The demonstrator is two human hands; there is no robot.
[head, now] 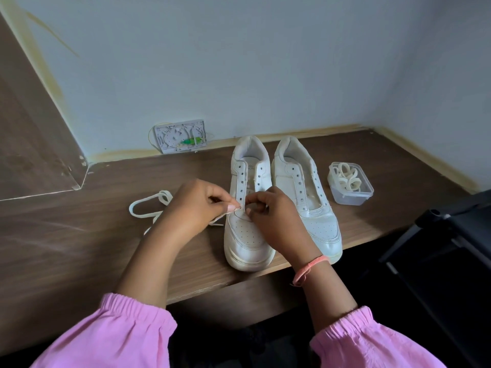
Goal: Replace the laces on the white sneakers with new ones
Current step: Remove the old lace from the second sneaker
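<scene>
We seem to be in a home room: a wood-grain desk [79,248] in a plain painted corner, with sneakers [279,197] at centre.

Matt wood-grain table [79,251], smooth, perhaps leather sneakers [248,235], clear plastic tub [350,193]

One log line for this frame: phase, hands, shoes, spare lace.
phase: threading lowest eyelets | left hand: pinches lace | right hand: pinches lace at left sneaker | right sneaker: unlaced | spare lace in tub

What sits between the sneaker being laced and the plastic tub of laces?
In the head view, the second white sneaker, unlaced, stands between the sneaker being laced and the plastic tub; bare desk separates it from the tub.
</scene>
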